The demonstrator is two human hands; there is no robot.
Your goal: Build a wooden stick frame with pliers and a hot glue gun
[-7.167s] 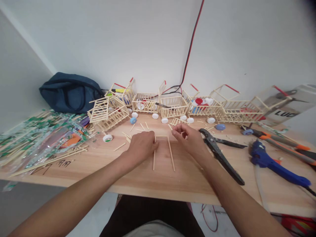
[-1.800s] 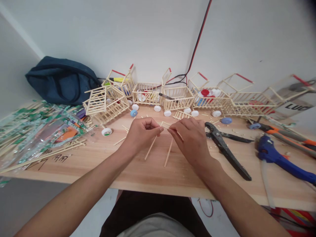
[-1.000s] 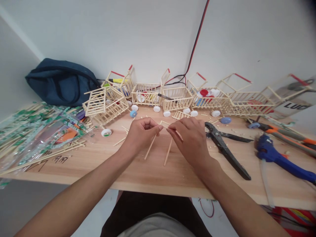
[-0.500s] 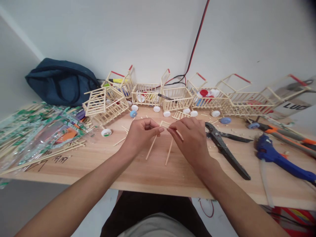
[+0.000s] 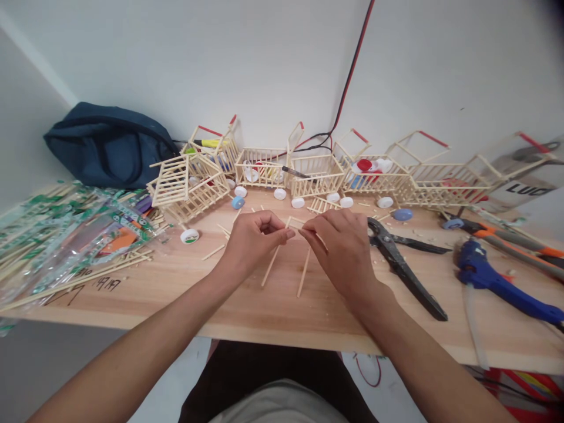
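Between my hands is a small three-sided frame of thin wooden sticks (image 5: 270,267), its two long legs pointing toward me over the table. My left hand (image 5: 258,238) is closed, thumb and fingers pinching the frame near its left corner. On the other side my right hand (image 5: 341,244) is closed too, its fingertips pinching near the right corner and covering that joint. A short crosspiece shows between the fingertips. Behind the hands stands a row of miniature stick carts (image 5: 315,173) with red handles and white bottle-cap wheels.
Right of my right hand lie black-handled pliers (image 5: 409,273), a blue glue gun (image 5: 497,282) and orange-handled pliers (image 5: 515,238). Bagged wooden sticks (image 5: 53,235) cover the left side, below a dark blue bag (image 5: 112,147). Stick scraps lie around the carts on the wooden table (image 5: 247,320).
My hands and the stick frame have shifted very slightly to the right. Both pinches stay as they were, and the things around are unchanged.
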